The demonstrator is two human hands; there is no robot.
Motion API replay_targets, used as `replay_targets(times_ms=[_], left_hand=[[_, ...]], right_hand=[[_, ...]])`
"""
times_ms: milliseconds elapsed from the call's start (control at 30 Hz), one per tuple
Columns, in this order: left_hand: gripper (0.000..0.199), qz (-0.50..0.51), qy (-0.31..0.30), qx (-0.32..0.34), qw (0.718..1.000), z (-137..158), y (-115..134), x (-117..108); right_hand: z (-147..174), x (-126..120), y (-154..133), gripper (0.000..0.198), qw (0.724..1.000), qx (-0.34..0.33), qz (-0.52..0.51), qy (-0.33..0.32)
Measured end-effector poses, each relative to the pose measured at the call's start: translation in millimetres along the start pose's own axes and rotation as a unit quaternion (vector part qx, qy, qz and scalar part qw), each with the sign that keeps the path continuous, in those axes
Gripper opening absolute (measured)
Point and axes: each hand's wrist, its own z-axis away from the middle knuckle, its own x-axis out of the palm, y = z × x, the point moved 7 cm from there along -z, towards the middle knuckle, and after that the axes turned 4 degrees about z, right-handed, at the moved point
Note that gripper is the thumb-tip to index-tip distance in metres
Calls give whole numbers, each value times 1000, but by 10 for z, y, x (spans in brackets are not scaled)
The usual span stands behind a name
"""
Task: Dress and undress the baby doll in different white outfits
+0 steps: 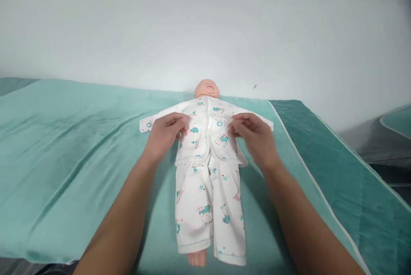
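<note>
A baby doll [206, 88] lies on its back, dressed in a white printed button-front shirt [201, 146] and matching white trousers [194, 206]. Its head is at the far end, and one bare foot [197, 258] shows below a trouser leg. My left hand [167, 133] is over the left side of the shirt, near the sleeve, its fingers loosely bent and apart. Across the chest, my right hand [255, 136] is in a similar pose over the right side, thumb and forefinger apart. Nothing shows in either hand. A button [209, 130] sits on the shirt's front between them.
A light green sheet [96, 172] covers the bed under the doll, with a long crease on the left. Darker green quilted cloth [353, 189] runs along the right. A white wall [205, 35] rises behind the head. Another green-covered surface [400, 121] shows at far right.
</note>
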Motion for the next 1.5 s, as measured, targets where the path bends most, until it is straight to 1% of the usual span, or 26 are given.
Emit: replay_targets(times_ms=[33, 67, 100, 133, 200, 267, 300, 367, 433, 533, 600, 667, 767, 833, 900, 967, 1000, 1033, 1067, 1133, 1200, 1267, 1333, 1400, 1467, 1500], left_hand=[[25, -57, 63, 25, 996, -21, -95, -163], [29, -137, 107, 64, 983, -30, -174, -303], [36, -218, 131, 101, 962, -34, -254, -413], [44, -297, 137, 118, 938, -44, -359, -500], [55, -400, 120, 98, 903, -82, -606, -646], [59, -451, 108, 50, 884, -129, -802, -771], [59, -467, 103, 31, 878, -156, -865, -810], [58, -490, 92, 12, 867, -221, -925, -844], [59, -510, 82, 10, 856, -291, -938, -860], [60, -532, 93, 3, 841, -371, -938, -956], [58, -536, 107, 18, 837, -408, -920, -1037], [54, -519, 130, 41, 844, -440, -902, -1117], [46, -464, 151, 58, 871, -479, -932, -1189], [46, -436, 142, 60, 887, -470, -954, -1157], [51, -425, 152, 68, 890, -381, -897, -1075], [54, -406, 162, 101, 894, -200, -729, -906], [54, -384, 146, 125, 903, -85, -621, -771], [53, -346, 124, 149, 918, 45, -504, -621], [52, -299, 88, 168, 935, 181, -392, -456], [44, -204, 4, 176, 963, 449, -211, -130], [36, -145, -29, 170, 974, 673, -88, 77], [25, -111, -35, 162, 980, 816, -39, 171], [21, -94, -47, 150, 983, 890, -47, 198], [20, -92, -50, 140, 985, 938, -55, 162], [21, -97, -36, 137, 985, 1012, -31, 92], [21, -99, -36, 136, 985, 1071, -13, 72]], right_hand=[[-54, -175, 75, 20, 998, -20, 29, 44], [-106, -349, 171, 22, 994, -34, 78, 72], [-155, -535, 295, 25, 985, -35, 137, 97], [-195, -738, 422, 29, 970, -32, 203, 128], [-259, -1100, 672, 40, 930, -18, 329, 160], [-313, -1347, 900, 47, 901, 7, 406, 151], [-337, -1416, 1004, 48, 894, 29, 427, 132], [-368, -1488, 1147, 49, 891, 72, 434, 110], [-394, -1472, 1206, 48, 897, 94, 421, 96], [-442, -1415, 1197, 43, 906, 78, 407, 87], [-464, -1444, 1191, 41, 907, 70, 402, 104], [-474, -1506, 1205, 40, 906, 75, 398, 125], [-468, -1543, 1194, 37, 899, 73, 412, 131], [-426, -1511, 1090, 37, 891, 48, 429, 142], [-320, -1420, 886, 40, 890, 2, 425, 168], [-146, -1224, 628, 42, 909, -51, 378, 166], [-44, -1073, 504, 41, 929, -74, 336, 136], [67, -880, 383, 38, 947, -98, 295, 81], [191, -651, 269, 35, 957, -124, 261, 3], [464, -260, 77, 31, 948, -171, 240, -123], [652, -65, -26, 26, 936, -190, 246, -162], [735, -10, -58, 17, 932, -193, 258, -167], [773, -13, -76, 9, 923, -194, 280, -177], [825, -45, -163, 8, 910, -207, 316, -170], [942, -54, -348, 10, 902, -230, 333, -149], [1038, -17, -458, 12, 899, -242, 331, -155]])
